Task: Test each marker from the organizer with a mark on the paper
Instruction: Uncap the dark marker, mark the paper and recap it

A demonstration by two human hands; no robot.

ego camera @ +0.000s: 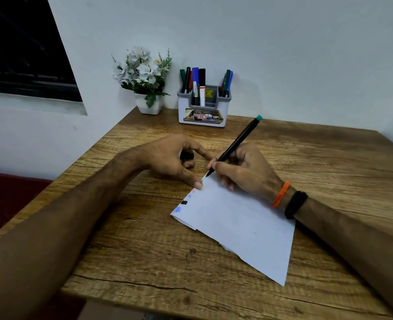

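Note:
My right hand (244, 169) grips a slim black marker (239, 139) with a green end, its tip touching the far left corner of the white paper (239, 222). Small blue, black and red marks run along the paper's left edge. My left hand (168, 158) rests on the table with its thumb pressing the paper's corner and curls around a small black cap (186, 155). The grey-and-white organizer (203, 112) stands at the back against the wall, holding several markers in green, black, blue and red.
A white pot of artificial white flowers (144, 79) stands left of the organizer. The wooden table (144, 250) meets walls at the back and left; its near edge is close below the paper. A dark window is at upper left.

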